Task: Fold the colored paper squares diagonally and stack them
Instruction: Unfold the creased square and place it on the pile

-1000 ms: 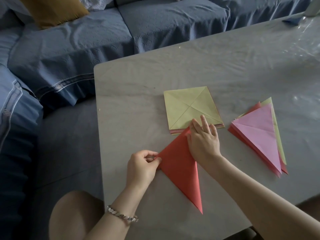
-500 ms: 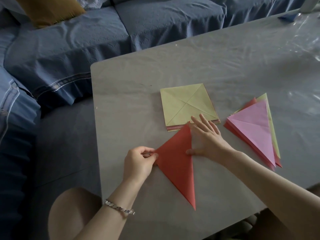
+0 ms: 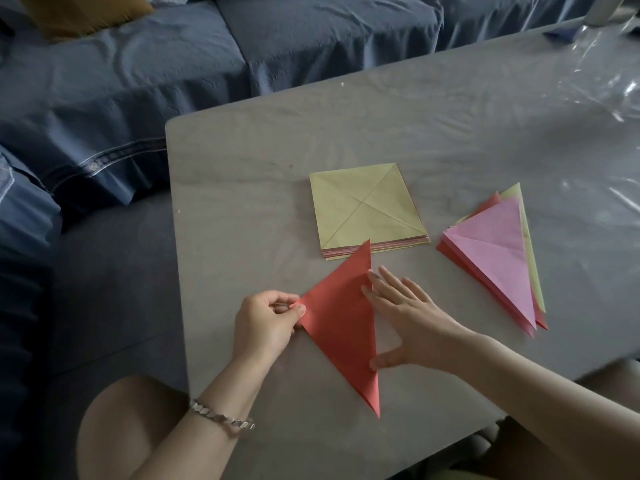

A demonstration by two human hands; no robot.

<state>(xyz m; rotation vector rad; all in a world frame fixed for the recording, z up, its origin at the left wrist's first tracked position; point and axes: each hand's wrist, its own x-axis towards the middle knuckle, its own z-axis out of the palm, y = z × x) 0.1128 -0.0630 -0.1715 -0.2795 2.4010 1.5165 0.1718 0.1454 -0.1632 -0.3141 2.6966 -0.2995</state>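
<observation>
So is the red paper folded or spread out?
Folded: the red paper lies as a triangle, its corner pinched by the left hand.

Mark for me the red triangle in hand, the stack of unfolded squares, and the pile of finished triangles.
red triangle (image 3: 341, 327), head view, middle of its face.
square stack (image 3: 363, 206), head view, centre of its yellow top, where the creases cross.
folded pile (image 3: 495, 251), head view, middle of its pink top face.

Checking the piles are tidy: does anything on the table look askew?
The folded triangle pile is fanned: yellow-green and red edges stick out past the pink top one. The square stack sits fairly even.
</observation>
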